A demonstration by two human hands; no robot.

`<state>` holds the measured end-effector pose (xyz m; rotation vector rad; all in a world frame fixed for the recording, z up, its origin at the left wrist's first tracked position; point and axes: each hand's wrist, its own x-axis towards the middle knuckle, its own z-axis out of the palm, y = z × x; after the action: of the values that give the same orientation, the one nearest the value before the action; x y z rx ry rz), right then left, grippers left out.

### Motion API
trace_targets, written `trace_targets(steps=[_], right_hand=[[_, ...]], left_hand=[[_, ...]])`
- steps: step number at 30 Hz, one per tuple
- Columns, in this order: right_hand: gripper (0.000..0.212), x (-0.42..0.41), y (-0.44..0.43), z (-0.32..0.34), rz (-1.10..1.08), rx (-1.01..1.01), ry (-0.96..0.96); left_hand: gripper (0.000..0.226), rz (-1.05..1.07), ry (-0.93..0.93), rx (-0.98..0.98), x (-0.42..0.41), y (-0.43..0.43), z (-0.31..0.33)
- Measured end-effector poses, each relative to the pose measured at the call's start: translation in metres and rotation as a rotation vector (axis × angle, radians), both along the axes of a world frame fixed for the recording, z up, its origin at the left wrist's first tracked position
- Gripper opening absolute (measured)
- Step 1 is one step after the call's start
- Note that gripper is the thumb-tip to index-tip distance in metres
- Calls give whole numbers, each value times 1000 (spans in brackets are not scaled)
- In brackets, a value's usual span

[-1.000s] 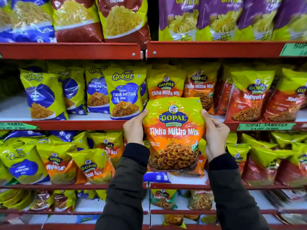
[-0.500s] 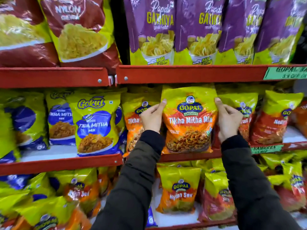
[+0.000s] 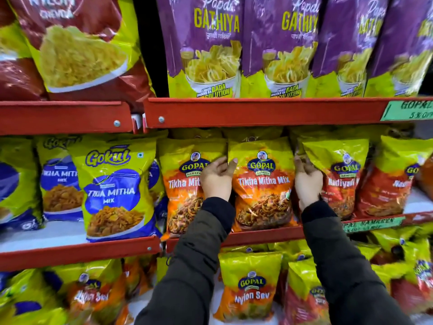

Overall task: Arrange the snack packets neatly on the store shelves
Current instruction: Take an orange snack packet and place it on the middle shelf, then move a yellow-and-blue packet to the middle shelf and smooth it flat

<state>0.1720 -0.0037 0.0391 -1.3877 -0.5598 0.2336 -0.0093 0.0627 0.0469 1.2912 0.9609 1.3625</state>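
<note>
Two hands hold a snack bag on the red shelf.

From the head camera: the Tikha Mitha Mix packet (image 3: 262, 184) stands upright on the middle shelf (image 3: 257, 235), squeezed between another orange packet (image 3: 180, 184) and the Nadiyadi packet (image 3: 339, 179). The left hand (image 3: 216, 178) and right hand (image 3: 305, 179) grip its two side edges. The bags are shiny and crinkly, packed tight with little room beside them.

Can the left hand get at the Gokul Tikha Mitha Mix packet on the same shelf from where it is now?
Probably yes. The left hand grips the Gopal Tikha Mitha Mix packet and must let go first. The Gokul Tikha Mitha Mix packet stands at the shelf front, with nothing before it.
</note>
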Motion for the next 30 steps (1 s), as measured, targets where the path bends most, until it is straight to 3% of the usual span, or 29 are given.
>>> trace_targets(steps=[3, 6, 9, 12, 17, 21, 23, 25, 28, 30], right_hand=[[43, -20, -19, -5, -41, -44, -122], [31, -53, -44, -21, -96, 68, -264], [22, -90, -65, -50, -20, 138, -353], [15, -125, -83, -87, 132, 99, -343], [13, -173, -88, -166, 440, -180, -290], [17, -194, -69, -212, 604, -436, -242], [22, -197, -54, -231, 665, -576, -189], [34, -203, -34, -253, 756, -731, -116], [67, -210, -7, -283, 793, -918, 70], [61, -216, 5, -296, 781, -966, 171]], left_hand=[[45, -4, -35, 123, -13, -17, -4], [36, 48, -37, 252, -36, -48, -14], [25, 99, 15, 321, -63, -73, -40], [19, 146, 62, 268, -89, -93, -76], [27, 231, 81, 52, -142, -112, -156], [30, 298, 72, -290, -176, -90, -210], [36, 289, 154, -497, -185, -73, -226], [57, 224, 195, -676, -190, -55, -243], [98, 90, 181, -794, -199, -15, -311], [121, 7, 183, -844, -205, 21, -399]])
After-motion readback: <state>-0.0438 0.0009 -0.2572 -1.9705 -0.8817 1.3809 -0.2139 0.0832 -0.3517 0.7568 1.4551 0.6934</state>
